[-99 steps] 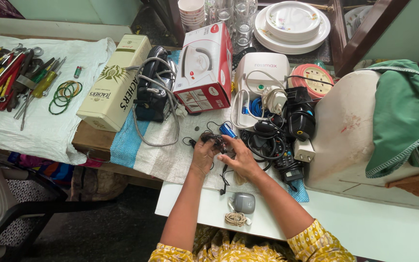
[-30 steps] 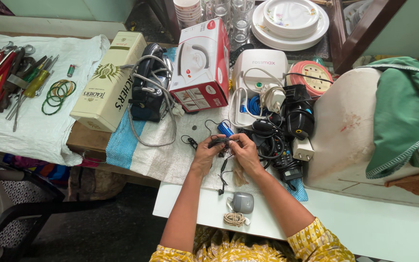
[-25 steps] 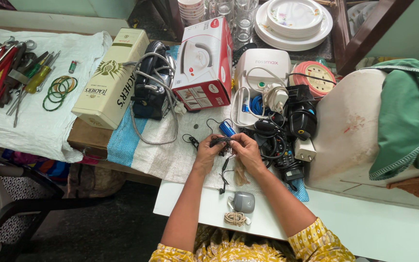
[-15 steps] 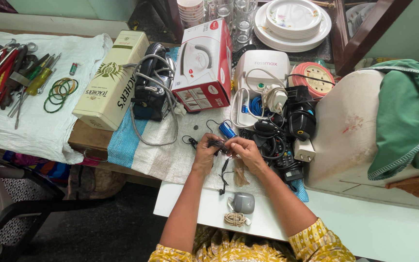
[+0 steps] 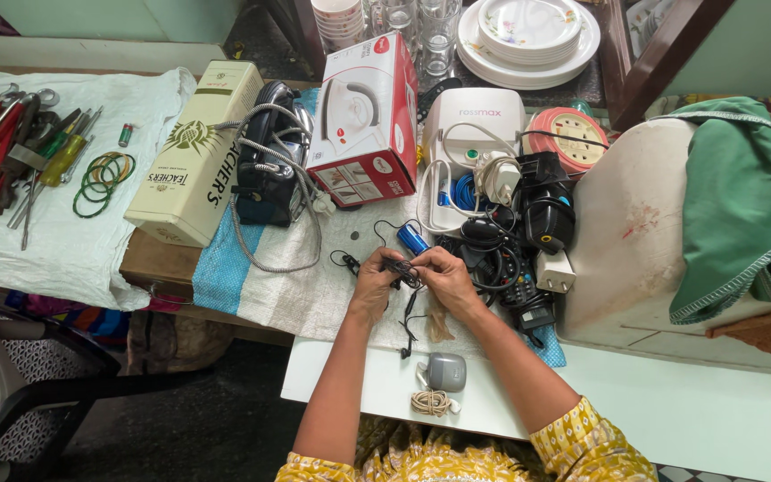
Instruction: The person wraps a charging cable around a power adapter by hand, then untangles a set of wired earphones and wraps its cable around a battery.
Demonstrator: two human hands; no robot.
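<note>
Fingers of the left hand [image 5: 375, 284] and right hand [image 5: 442, 278] pinch a thin black cable [image 5: 401, 270] between them, above the cloth-covered counter [image 5: 296, 295]; its loose end hangs down, tangled.

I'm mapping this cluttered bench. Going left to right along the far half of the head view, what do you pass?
Hand tools → green rubber bands → cream carton → black telephone → red and white iron box → white device → round red extension reel → green cloth.

a white woven sack cloth [image 5: 314, 286] covers the wooden table [image 5: 149, 263], bearing boxes, cables and chargers.
</note>
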